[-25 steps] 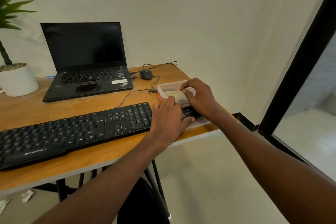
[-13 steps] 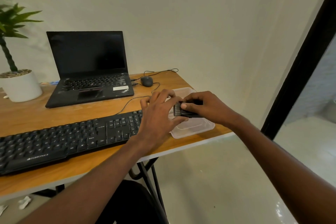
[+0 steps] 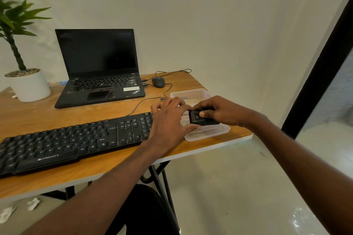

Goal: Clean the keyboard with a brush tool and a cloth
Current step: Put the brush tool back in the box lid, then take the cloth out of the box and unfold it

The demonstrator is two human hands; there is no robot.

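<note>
A long black keyboard [image 3: 72,142] lies along the front of the wooden desk [image 3: 118,109]. At its right end stands a clear plastic container [image 3: 206,133]. My right hand [image 3: 219,110] grips a small black brush tool [image 3: 198,119] just above the container, thumb pressed on its end face. My left hand [image 3: 170,120] hovers over the keyboard's right end with fingers spread, its fingertips touching the tool and the container's near rim. No cloth is visible.
A black laptop [image 3: 99,74] stands open at the back of the desk with a wired mouse [image 3: 158,82] to its right. A white plant pot [image 3: 28,86] sits at the back left. The desk's right edge is close beside the container.
My right hand has lifted the black tool out of the container and turned its end face toward me. My left hand has spread its fingers beside it.
</note>
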